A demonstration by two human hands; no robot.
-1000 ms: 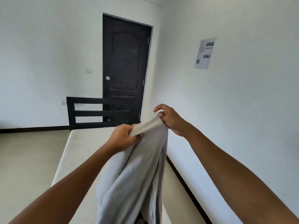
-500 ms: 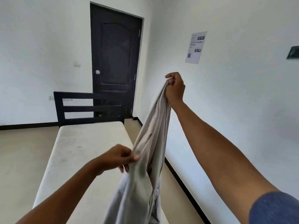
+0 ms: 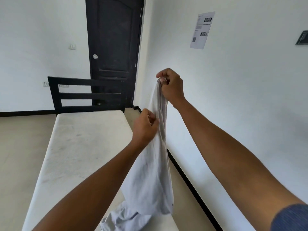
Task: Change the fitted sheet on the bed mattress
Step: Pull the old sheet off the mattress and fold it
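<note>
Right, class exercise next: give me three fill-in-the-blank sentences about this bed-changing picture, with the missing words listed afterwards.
1. The right hand holds the grey sheet ____ than the left hand does.
2. The grey sheet's lower end rests on the mattress, which has ____ sheet fitted on it.
3. The paper notice hangs on the wall to the ____ of the door.
Missing words: higher; no; right.

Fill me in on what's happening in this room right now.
A person holds a bunched pale grey fabric sheet above a bare off-white mattress. The right hand pinches its top end high up, and the left hand grips it lower down. The sheet's bottom end trails on the mattress's near end. No corner is fitted yet.
</note>
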